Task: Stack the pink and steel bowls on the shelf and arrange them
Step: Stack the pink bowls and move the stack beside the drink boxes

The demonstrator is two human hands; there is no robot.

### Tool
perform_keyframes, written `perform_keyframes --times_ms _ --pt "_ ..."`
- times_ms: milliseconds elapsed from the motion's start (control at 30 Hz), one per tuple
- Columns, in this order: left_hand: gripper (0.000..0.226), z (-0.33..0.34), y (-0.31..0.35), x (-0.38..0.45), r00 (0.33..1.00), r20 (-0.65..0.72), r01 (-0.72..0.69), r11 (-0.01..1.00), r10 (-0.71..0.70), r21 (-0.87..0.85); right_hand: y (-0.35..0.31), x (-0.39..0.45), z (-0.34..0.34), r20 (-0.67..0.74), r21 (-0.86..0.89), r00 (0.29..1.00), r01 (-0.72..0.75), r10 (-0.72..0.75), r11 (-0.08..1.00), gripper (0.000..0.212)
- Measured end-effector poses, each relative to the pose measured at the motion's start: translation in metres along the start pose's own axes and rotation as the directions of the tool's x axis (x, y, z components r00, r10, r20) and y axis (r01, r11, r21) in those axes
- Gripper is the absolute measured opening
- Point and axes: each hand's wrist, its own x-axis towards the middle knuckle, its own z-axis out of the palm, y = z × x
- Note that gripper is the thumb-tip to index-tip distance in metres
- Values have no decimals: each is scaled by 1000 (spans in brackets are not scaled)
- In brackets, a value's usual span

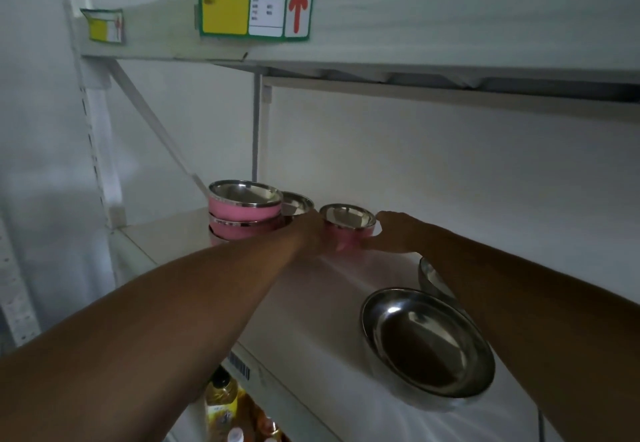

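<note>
Two hands are closing in on a single pink bowl that is sitting upright, well back on the shelf, and everything in the coming move is turning on where that bowl lies from the pink stack: just to the right of it, near but apart, with another steel-rimmed bowl showing between and behind them. The left hand is pressing against the side of the lone bowl that faces the stack, its fingers hidden, so I cannot tell how far they are curling; the right hand is cupping the far side, thumb arching over near the rim and fingers hooking low around the wall. The bowl being round, no axis is mattering; the carry looks to be a short lift leftward onto the stack, and the left hand is lying nearer to it. Nearer the shelf's front, right of the stack, a large steel bowl is waiting beside the right forearm, with a second steel bowl half hidden behind.
</note>
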Motion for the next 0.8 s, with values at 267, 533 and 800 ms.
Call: perform_keyframes --times_ms 267,533,800 --pt "47 13 -9 15 986 -134 -109 991 98 -79 11 8 9 -114 77 993 28 -19 997 59" --pt "55 -8 11 11 974 -179 -158 981 136 -114 11 -12 -16 -198 189 980 66 -28 980 52" --pt "57 -18 26 -14 955 -198 -240 968 222 -72 5 -51 -37 -207 213 978 20 25 977 54"
